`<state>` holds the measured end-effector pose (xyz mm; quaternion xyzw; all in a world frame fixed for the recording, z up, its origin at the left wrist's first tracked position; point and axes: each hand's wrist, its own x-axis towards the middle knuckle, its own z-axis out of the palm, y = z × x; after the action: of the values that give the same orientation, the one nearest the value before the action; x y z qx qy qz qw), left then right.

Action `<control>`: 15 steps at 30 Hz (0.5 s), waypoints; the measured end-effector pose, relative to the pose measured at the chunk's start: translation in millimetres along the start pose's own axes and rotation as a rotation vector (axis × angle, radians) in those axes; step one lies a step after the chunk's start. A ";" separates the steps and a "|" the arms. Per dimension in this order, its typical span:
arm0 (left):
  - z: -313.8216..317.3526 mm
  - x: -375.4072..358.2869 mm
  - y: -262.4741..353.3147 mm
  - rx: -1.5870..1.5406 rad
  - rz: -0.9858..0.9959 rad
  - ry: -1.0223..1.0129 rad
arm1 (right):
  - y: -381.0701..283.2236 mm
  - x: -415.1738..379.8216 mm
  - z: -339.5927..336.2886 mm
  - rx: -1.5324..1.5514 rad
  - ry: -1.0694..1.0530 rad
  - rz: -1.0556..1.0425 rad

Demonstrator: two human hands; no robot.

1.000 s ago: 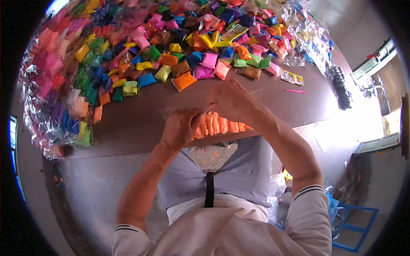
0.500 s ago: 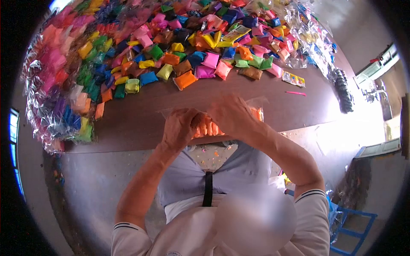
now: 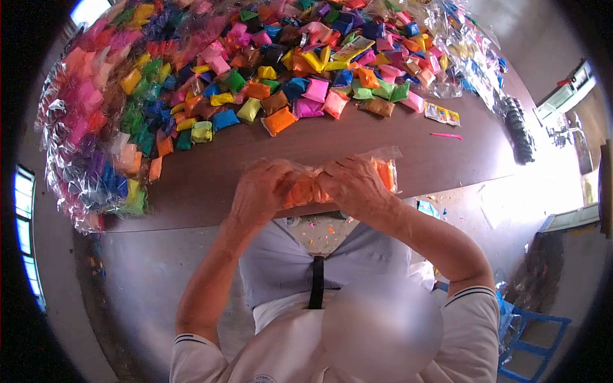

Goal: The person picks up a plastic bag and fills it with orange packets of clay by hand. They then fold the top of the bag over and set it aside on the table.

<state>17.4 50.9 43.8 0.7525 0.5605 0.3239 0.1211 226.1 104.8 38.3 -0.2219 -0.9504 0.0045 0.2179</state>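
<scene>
A clear plastic bag of orange packets (image 3: 302, 193) lies along the near edge of the table, its loose film showing past both hands. My left hand (image 3: 263, 186) curls over the bag's left part, with fingertips closed on the film. My right hand (image 3: 355, 185) grips the bag right of its middle, fingers bent down onto it and close to the left fingertips. Orange contents show between the hands and again beyond the right one. The fingertips themselves are partly hidden.
A large heap of small coloured packets (image 3: 279, 120) covers the back and left of the brown table (image 3: 211, 175). On the right lie a printed sachet (image 3: 442, 115), a pink stick (image 3: 446, 135) and a black ridged object (image 3: 518, 131). A blue metal frame (image 3: 536, 348) stands at lower right.
My right hand, blurred and raised over the bag before, has come down onto it. My left hand has turned flatter over the bag. The view has shifted slightly.
</scene>
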 end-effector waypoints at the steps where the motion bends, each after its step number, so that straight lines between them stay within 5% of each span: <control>1: -4.7 -1.4 -3.5 0.005 -0.022 0.069 | 0.1 -1.0 0.3 0.015 0.027 -0.004; 6: -41.3 -16.2 -20.6 0.026 -0.194 0.348 | -0.9 -1.3 1.3 0.042 -0.014 0.023; 15: -36.3 -36.2 -48.5 -0.289 -0.623 0.194 | -6.5 0.0 0.5 -0.061 -0.065 0.025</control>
<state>-48.2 27.6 32.3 0.4861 0.7205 0.4173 0.2654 223.2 99.0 38.5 -0.2401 -0.9538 -0.0148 0.1798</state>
